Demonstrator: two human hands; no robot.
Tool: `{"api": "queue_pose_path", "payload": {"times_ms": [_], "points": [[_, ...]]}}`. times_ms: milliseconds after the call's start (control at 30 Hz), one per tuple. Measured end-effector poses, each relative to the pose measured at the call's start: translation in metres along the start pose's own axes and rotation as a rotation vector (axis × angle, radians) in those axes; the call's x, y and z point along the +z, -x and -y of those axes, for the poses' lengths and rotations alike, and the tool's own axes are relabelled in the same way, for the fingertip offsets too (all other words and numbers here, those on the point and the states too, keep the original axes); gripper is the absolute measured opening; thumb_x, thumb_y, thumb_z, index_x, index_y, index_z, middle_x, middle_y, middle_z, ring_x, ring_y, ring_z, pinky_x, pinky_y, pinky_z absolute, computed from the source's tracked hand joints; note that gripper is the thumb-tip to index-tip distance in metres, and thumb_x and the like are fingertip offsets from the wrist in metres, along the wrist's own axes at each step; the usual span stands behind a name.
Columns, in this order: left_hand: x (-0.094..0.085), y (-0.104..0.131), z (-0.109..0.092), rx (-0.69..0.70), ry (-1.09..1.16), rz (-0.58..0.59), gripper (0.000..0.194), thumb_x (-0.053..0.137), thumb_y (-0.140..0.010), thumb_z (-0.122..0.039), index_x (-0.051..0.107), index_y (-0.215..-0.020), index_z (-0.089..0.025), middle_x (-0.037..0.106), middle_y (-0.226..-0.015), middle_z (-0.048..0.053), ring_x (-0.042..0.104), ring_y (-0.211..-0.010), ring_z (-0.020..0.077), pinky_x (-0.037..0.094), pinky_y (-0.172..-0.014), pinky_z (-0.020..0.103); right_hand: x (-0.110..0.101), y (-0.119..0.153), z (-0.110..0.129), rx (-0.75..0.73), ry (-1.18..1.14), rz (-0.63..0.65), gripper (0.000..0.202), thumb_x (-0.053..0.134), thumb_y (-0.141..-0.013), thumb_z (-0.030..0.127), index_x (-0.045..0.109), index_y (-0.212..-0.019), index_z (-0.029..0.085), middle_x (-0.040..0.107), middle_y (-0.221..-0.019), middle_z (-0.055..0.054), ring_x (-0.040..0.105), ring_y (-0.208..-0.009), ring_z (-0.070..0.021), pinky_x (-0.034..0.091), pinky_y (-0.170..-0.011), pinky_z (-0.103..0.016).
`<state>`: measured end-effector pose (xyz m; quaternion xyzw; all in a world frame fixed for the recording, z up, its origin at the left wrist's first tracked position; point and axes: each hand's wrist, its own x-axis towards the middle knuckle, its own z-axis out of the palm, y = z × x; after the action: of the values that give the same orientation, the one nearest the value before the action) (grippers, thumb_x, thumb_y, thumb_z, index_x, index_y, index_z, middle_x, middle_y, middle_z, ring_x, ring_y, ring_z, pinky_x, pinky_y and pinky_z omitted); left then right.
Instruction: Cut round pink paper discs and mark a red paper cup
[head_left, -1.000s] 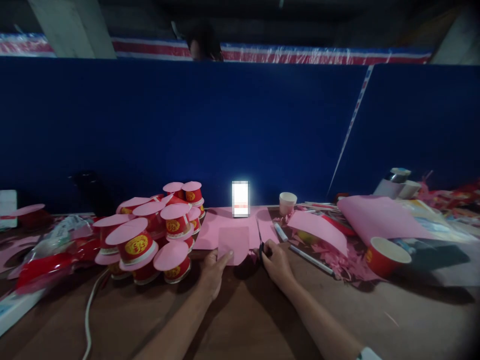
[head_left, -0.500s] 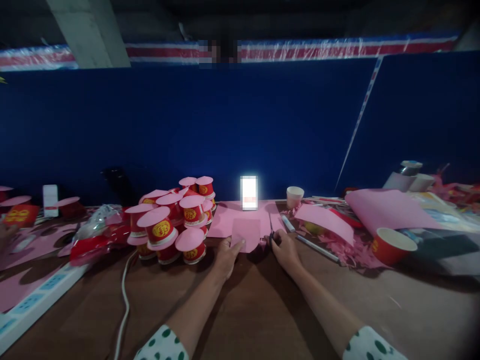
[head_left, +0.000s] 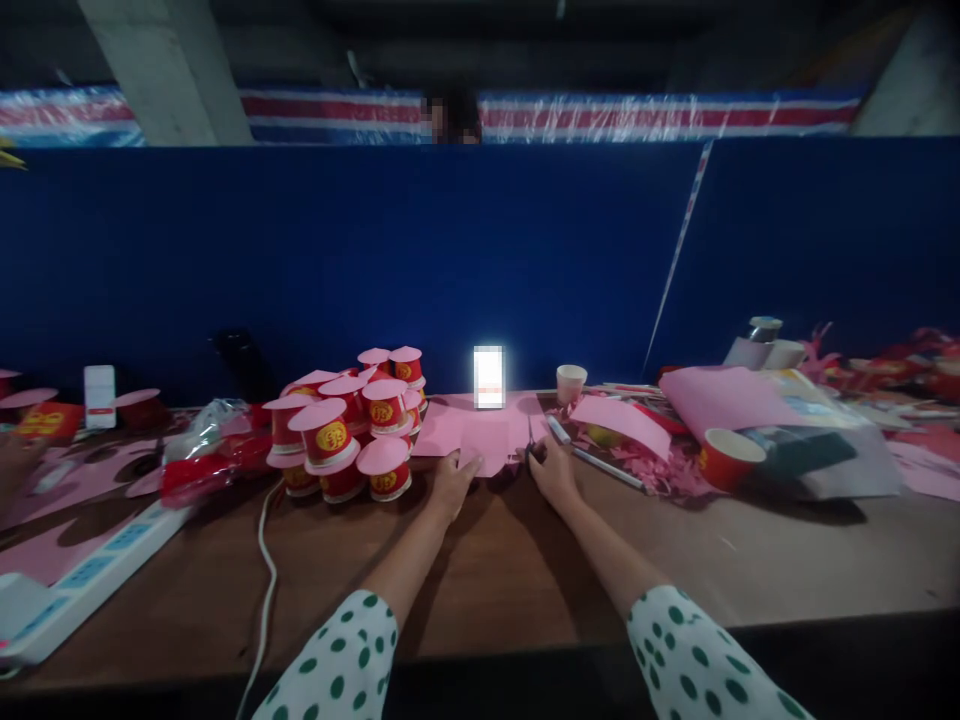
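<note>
A piece of pink paper (head_left: 486,448) is pinched at its left edge by my left hand (head_left: 452,484), thumb on top. Its lower edge looks rounded. My right hand (head_left: 553,472) is closed round the handles of dark scissors (head_left: 531,440), whose blades point away from me, just right of the paper and apart from it. Beneath and behind lies a larger pink sheet (head_left: 435,425) on the brown table (head_left: 480,590). A lit phone (head_left: 489,378) stands upright at the sheet's far edge.
Red paper cups with pink discs (head_left: 330,440) are stacked to the left, near a power strip (head_left: 97,585) and its white cable (head_left: 268,570). On the right are a white cup (head_left: 571,382), a marker (head_left: 611,468), pink scraps (head_left: 679,475) and a red cup (head_left: 729,458). A blue partition (head_left: 375,250) stands behind.
My view has shifted, so the table's front edge and more of my sleeves show. Both hands keep their hold on the pink paper and the scissors, with little visible movement.
</note>
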<state>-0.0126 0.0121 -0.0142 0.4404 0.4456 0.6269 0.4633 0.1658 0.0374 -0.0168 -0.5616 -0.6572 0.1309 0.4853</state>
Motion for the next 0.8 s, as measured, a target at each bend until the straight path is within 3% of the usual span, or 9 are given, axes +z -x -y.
{"api": "queue_pose_path", "payload": {"times_ms": [333,800], "points": [[0.0007,0.0041,-0.008,0.05,-0.094,-0.006,0.031,0.071,-0.055,-0.031,0.065,-0.078,-0.011,0.066,-0.072,0.004,0.058,-0.069,0.0168,0.042,-0.069,0.027,0.0001,0.0014,0.0008,0.0,0.034,0.013,0.013,0.05,-0.072,0.031,0.044,-0.065,0.021,0.044,-0.052,0.004,0.041,-0.048,-0.0139,0.026,-0.048,-0.023],[-0.0016,0.0021,-0.0019,0.104,-0.174,-0.007,0.03,0.066,-0.061,-0.034,0.064,-0.081,-0.011,0.065,-0.071,0.004,0.057,-0.07,0.0169,0.042,-0.068,0.027,0.0017,-0.0021,-0.0015,-0.065,0.004,0.013,0.022,0.046,-0.075,0.031,0.036,-0.058,0.022,0.038,-0.049,0.006,0.037,-0.048,-0.0123,0.027,-0.049,-0.023]]}}
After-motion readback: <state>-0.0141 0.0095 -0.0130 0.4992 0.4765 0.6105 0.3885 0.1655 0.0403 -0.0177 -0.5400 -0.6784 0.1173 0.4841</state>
